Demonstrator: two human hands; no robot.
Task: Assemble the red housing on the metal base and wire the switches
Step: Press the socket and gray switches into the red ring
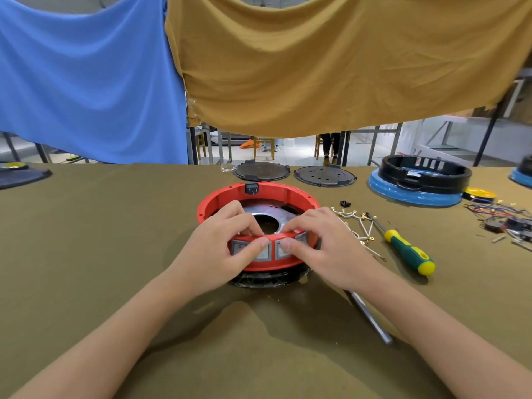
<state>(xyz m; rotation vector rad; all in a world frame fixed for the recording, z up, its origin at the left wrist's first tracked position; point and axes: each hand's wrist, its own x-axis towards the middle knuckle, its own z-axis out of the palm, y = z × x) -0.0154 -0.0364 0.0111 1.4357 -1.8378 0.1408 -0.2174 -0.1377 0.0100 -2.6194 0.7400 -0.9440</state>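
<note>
The red ring housing [227, 197] sits over a round metal base [259, 210] with a centre hole, on the olive table in the middle of view. Grey rocker switches [239, 247] line its near wall. My left hand [218, 249] grips that near wall, fingers curled over the rim and thumb pressed on a switch face. My right hand [319, 243] grips the wall beside it the same way, thumb on the neighbouring switch [280, 251]. White wires with ring terminals [359, 226] lie loose to the right.
A green and yellow screwdriver [408, 250] lies right of the wires, and a metal rod [371, 318] near my right forearm. Two dark round plates [262, 171] sit at the back, a black ring on a blue base [417, 180] at right, and coloured wires [501, 217] at far right.
</note>
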